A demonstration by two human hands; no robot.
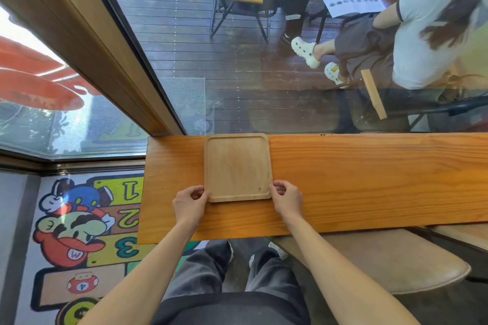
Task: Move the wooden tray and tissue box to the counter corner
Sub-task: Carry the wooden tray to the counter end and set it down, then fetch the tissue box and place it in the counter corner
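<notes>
Wooden tray [237, 166]: empty, flat on my counter [369, 179] near its left end, far edge by the window [264, 60]. My left hand [188, 203] and right hand [286, 199] each pinch a near corner.

counter [369, 179] right: bare | far edge: window [264, 87], seemingly flush

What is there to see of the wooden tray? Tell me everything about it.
The wooden tray is a pale, nearly square board with rounded corners and a low raised rim, empty inside. It lies flat on the orange-brown wooden counter, near its left end, its far edge against the window side. The left hand grips its near left corner and the right hand its near right corner.
</notes>
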